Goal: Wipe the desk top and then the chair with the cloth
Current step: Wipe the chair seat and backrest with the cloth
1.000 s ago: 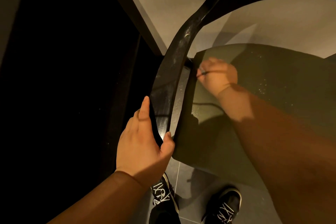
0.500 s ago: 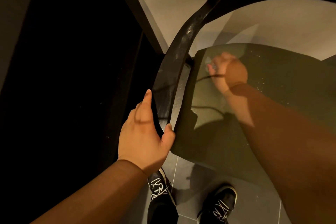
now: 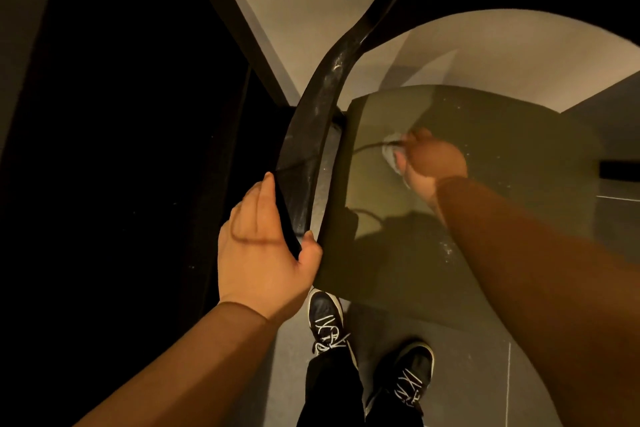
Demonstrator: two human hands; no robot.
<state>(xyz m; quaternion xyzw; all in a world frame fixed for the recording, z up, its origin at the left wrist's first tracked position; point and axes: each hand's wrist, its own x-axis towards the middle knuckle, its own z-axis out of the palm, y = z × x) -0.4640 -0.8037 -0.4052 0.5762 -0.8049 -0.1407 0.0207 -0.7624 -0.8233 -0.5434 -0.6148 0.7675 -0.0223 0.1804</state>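
Observation:
I look straight down on a chair. Its olive-green seat fills the right half of the view and its curved black backrest arcs up through the middle. My left hand grips the backrest's top edge, thumb on the seat side and fingers on the outer side. My right hand holds a small pale cloth bunched under its fingers and presses it on the seat near the backrest. Pale specks dot the seat.
A black desk takes up the whole left side, its edge close to the backrest. A pale wall rises behind the chair. My two black shoes stand on the grey tiled floor just below the seat's front edge.
My right hand has slid with the cloth across the seat, away from the backrest corner and toward the seat's middle. My left hand keeps its grip on the backrest.

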